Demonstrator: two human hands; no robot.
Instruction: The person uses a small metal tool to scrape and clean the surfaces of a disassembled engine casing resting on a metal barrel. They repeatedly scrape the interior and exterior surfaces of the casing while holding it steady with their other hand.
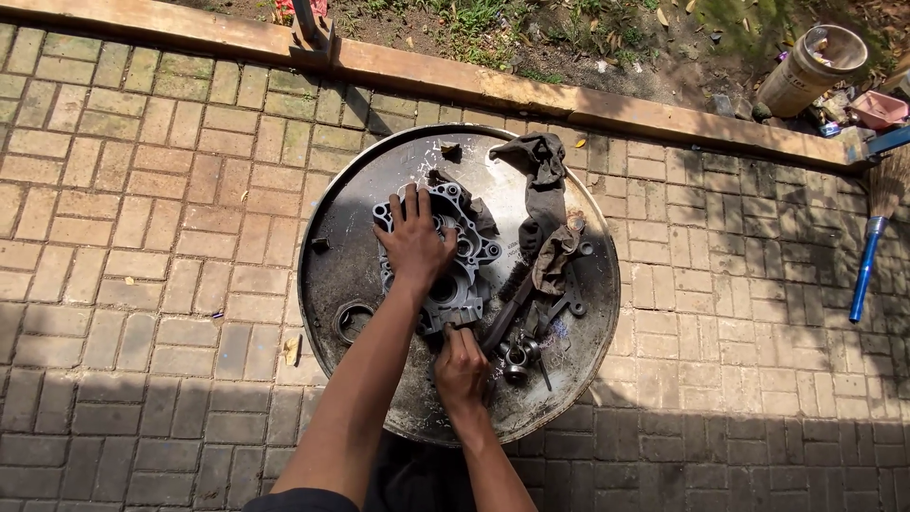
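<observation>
A grey cast-metal engine casing [464,256] with round bores lies on the top of a dark steel drum [351,256]. My left hand [414,239] rests flat on the casing's upper left part, fingers spread. At the casing's near edge my right hand [462,368] is closed around a small tool or part; what it is I cannot make out. A dirty grey rag [542,204] drapes over the drum's far right side. Dark hand tools [531,313] and small round metal parts [518,356] lie just right of my right hand.
The drum stands on brick paving. A raised concrete curb [493,85] runs along the far side, soil and weeds behind it. A broom with a blue handle [867,261] lies at the right. A bucket [810,66] and a pink tray [877,109] sit at top right.
</observation>
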